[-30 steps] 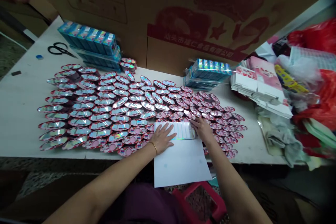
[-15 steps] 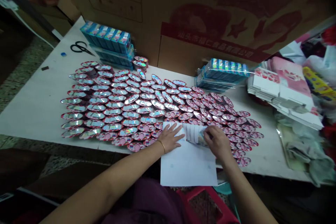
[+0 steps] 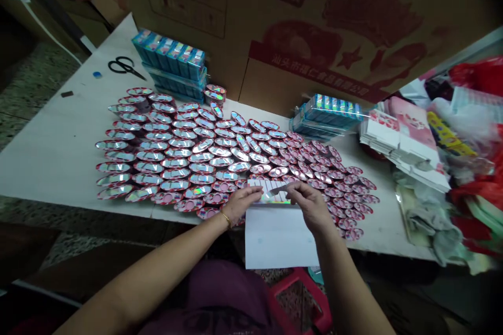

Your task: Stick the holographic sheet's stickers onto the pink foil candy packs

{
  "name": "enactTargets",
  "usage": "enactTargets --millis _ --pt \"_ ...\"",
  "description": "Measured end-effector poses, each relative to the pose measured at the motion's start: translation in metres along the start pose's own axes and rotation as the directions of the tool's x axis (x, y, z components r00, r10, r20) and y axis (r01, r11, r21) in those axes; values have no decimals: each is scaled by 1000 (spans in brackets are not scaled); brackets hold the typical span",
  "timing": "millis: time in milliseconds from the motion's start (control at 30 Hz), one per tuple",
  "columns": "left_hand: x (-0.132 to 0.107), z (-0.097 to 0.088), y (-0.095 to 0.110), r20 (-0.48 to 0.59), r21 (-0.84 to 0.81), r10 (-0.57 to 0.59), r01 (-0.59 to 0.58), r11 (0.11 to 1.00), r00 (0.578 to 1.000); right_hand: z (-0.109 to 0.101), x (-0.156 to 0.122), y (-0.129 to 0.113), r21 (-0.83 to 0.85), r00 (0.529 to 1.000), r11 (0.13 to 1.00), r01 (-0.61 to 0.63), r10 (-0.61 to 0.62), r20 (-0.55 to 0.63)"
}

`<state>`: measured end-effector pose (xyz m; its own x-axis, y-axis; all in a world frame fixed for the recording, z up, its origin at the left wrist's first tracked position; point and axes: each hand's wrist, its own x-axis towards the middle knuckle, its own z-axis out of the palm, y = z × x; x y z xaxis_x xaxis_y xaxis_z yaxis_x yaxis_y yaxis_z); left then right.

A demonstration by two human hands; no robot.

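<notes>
A white sheet [image 3: 280,238] lies over the table's near edge, with a strip of shiny holographic stickers [image 3: 273,191] along its top. My left hand [image 3: 240,203], a gold bangle on its wrist, has its fingers curled on the strip's left end. My right hand [image 3: 308,204] pinches a sticker at the strip's right part. Rows of several small oval pink and silver containers [image 3: 188,154] cover the white table [image 3: 51,152] around the sheet.
Blue box packs stand at the back left [image 3: 171,65] and back middle [image 3: 328,112], before a large cardboard box [image 3: 314,26]. Scissors [image 3: 124,67] lie far left. Flat pink cartons [image 3: 404,144] and plastic bags [image 3: 471,131] crowd the right. A red stool [image 3: 298,298] sits below.
My left hand went from lying flat on the sheet to gripping the strip's left end. My right hand shifted left and lifted a sticker. The camera view moved slightly.
</notes>
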<state>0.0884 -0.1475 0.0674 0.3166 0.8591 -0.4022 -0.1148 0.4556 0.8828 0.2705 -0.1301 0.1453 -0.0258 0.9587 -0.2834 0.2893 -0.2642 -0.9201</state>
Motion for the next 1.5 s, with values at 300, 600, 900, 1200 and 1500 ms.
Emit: enactTargets --millis 300,600,900,1200,1500 --pt "-36 -43 -2 -201 -392 -302 206 896 932 83 -18 20 415 960 866 -279 239 147" --pt "-37 -47 -8 -114 556 220 -121 823 969 19 9 65 -365 929 931 26 -157 -336" --pt "-2 14 3 395 852 351 -482 206 849 -4 -4 115 -785 886 618 48 -390 -252" --pt "62 65 -42 583 810 68 -586 31 810 -99 42 137 -950 957 269 156 -279 78" --pt "62 61 -53 594 803 99 -596 -18 798 -101 43 147 -920 935 354 166 -352 33"
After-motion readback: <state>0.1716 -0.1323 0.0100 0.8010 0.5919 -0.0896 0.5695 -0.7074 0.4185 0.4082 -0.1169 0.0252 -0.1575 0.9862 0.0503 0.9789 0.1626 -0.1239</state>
